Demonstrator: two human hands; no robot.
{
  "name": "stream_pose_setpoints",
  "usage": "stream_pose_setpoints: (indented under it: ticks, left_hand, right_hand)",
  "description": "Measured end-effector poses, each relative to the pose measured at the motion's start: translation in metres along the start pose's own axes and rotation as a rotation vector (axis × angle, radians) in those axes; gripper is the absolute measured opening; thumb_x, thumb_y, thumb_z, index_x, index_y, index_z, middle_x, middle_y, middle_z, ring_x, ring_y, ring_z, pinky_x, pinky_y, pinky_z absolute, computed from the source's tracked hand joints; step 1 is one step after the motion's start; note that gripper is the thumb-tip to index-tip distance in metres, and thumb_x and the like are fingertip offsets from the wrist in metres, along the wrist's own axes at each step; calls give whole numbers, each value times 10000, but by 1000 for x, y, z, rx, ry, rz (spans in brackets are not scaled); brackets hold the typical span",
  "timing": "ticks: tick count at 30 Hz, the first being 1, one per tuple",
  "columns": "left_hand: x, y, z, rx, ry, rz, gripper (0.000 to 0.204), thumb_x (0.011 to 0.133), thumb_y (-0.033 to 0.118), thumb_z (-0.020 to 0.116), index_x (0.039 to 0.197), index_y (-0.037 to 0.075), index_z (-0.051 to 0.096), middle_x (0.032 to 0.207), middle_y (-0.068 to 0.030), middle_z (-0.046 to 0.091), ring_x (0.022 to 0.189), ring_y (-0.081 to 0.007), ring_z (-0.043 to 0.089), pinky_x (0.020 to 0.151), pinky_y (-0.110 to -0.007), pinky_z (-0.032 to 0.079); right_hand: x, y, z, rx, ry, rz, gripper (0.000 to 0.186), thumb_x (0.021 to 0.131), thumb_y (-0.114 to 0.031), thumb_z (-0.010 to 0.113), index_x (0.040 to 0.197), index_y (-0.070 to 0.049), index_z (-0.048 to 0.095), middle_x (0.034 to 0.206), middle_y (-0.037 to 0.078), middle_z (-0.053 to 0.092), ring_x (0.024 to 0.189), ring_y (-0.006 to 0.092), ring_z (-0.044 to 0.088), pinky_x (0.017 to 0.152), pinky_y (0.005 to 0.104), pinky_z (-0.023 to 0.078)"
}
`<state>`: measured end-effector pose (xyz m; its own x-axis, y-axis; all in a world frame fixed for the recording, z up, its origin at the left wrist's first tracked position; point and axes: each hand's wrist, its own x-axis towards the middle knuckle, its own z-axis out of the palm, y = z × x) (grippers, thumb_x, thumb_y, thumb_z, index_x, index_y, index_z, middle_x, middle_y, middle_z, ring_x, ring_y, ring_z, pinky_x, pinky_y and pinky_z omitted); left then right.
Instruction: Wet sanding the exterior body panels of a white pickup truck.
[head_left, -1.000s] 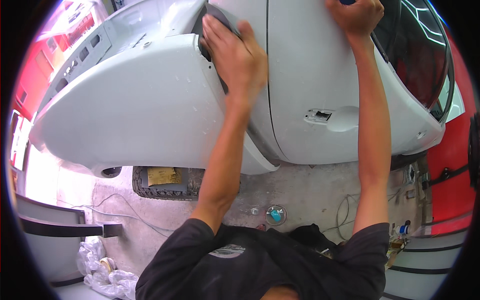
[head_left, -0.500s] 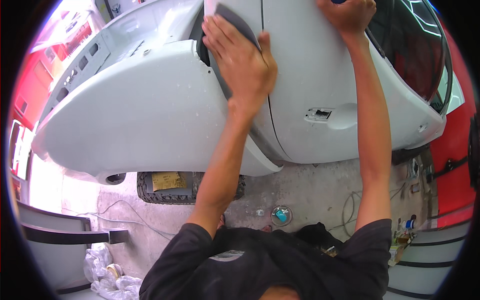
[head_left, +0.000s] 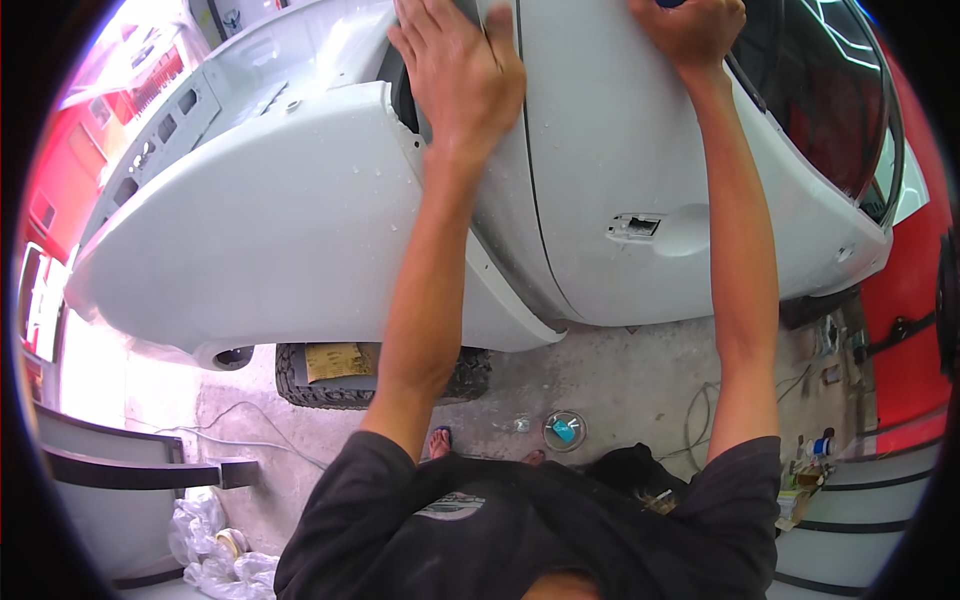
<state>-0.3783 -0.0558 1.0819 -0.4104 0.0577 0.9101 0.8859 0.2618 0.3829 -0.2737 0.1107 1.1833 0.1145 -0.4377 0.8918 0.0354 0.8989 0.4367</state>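
You are laying your flattened left hand over a grey pad beside the white door's left seam, your right hand closing round a blue object above its handle recess, while leftward straying is risking fingers snagging on the curved panel's edge.

Room as I see it through head view: grey concrete floor, stained and worn, running across lower middle. Red wall at right, black bracket against it; further red surfaces at far left. White glare at left edge, washing out floor there. Pale grey panel at lower left, crossed by black bar; crumpled clear plastic just beside. I note thin cable on floor, grey panels with black strips at lower right.
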Motion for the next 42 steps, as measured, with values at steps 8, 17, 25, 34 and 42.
stream_pose_setpoints:
  ticks: [8,17,25,34,42]
  left_hand:
    - [16,-1,2,136,-67,34,717,1112,440,284,1601,-68,159,1660,-294,193,1552,-449,159,1288,-531,122]
    - [-28,1,-1,125,-60,195,856,1034,443,541,1602,-65,151,1684,-264,136,1567,-456,110,1234,-606,146]
    - [-72,4,-5,138,-119,195,881,1010,412,603,1595,-70,153,1664,-282,175,1549,-478,140,1177,-688,188]
    - [-35,-3,0,48,-31,162,769,1069,399,496,1610,-22,148,1662,-250,219,1558,-455,149,1210,-649,179]
    - [22,7,-5,186,-142,113,752,1095,474,357,1624,-5,121,1689,-241,150,1579,-392,105,1283,-571,92]
  right_hand:
    - [-1,4,0,-3,-14,6,125,829,-101,722,774,-53,621,728,106,616,625,290,650,594,374,513]
    - [-3,5,-1,-22,-16,4,122,827,-113,724,775,-57,629,726,96,620,612,269,647,581,371,513]
    - [-4,5,-2,-32,-2,8,129,823,-111,729,774,-60,621,730,94,624,612,269,650,582,372,514]
    - [-4,2,-1,-7,-18,44,127,820,-116,731,777,-60,625,740,100,626,622,294,653,586,376,513]
    - [-2,0,-1,-11,-7,37,126,815,-118,732,775,-66,624,733,101,617,627,292,647,593,385,509]
